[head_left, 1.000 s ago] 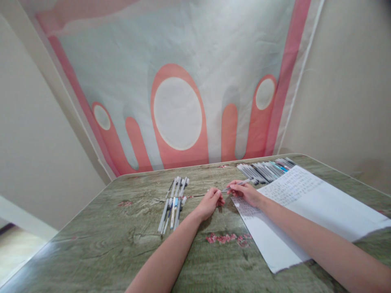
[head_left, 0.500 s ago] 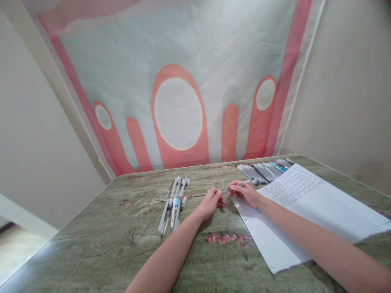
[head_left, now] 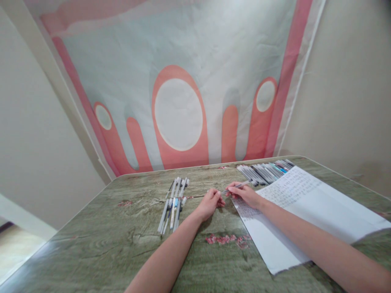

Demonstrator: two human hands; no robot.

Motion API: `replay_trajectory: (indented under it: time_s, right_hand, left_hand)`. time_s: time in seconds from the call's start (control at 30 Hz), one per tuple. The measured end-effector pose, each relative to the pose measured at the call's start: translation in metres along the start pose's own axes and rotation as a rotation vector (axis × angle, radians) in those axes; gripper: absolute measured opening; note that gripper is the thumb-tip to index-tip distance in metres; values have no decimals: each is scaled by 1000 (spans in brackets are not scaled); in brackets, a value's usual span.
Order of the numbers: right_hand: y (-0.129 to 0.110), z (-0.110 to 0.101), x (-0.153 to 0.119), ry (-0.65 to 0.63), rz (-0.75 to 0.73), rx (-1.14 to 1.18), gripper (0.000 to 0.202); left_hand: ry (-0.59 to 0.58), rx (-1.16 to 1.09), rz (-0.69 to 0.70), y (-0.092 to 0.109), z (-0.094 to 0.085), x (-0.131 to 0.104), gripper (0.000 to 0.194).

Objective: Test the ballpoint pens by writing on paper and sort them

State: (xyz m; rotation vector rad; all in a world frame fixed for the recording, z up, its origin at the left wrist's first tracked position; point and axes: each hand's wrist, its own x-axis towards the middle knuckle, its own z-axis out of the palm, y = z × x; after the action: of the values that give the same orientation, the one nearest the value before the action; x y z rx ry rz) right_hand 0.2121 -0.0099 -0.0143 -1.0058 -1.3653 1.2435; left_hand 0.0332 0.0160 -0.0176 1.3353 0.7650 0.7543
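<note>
My right hand (head_left: 244,196) rests over the upper left corner of a large sheet of paper (head_left: 324,215). It pinches a slim grey pen (head_left: 244,184), whose one end slants up to the right and whose other points at my left hand (head_left: 210,204). That left hand lies on the table just left of the paper, fingers curled. What it holds, if anything, is too small to make out. Rows of handwriting cover the paper's upper part, partly behind my right hand and forearm.
Left of my hands, several pens (head_left: 175,203) lie in two short rows. Behind the paper, many more pens (head_left: 264,173) lie side by side near the far edge of the wood-patterned table (head_left: 100,244). A printed pink and grey sheet (head_left: 210,53) hangs behind it.
My right hand has shifted slightly left with the pen, nearer my left hand. The left hand stays almost where it was, and the pens and paper look unmoved.
</note>
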Motion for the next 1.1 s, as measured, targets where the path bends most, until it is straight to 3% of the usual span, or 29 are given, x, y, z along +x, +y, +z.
replay_trajectory:
  time_s: [0.4, 0.6, 0.7, 0.83, 1.1]
  right_hand:
    - [-1, 0, 3, 36, 31, 137, 25]
    - [-1, 1, 3, 76, 33, 209, 25]
    - [-1, 1, 3, 90, 17, 227, 22]
    - [0, 0, 3, 82, 22, 215, 21]
    - [1, -1, 5, 58, 34, 203, 23]
  left_hand:
    - [31, -92, 13, 4, 0, 0, 30]
    - [307, 344, 323, 23, -23, 2, 21]
    - [384, 560, 388, 23, -39, 1, 17]
    - [402, 648, 338, 13, -47, 0, 15]
    - [342, 868, 350, 2, -40, 0, 13]
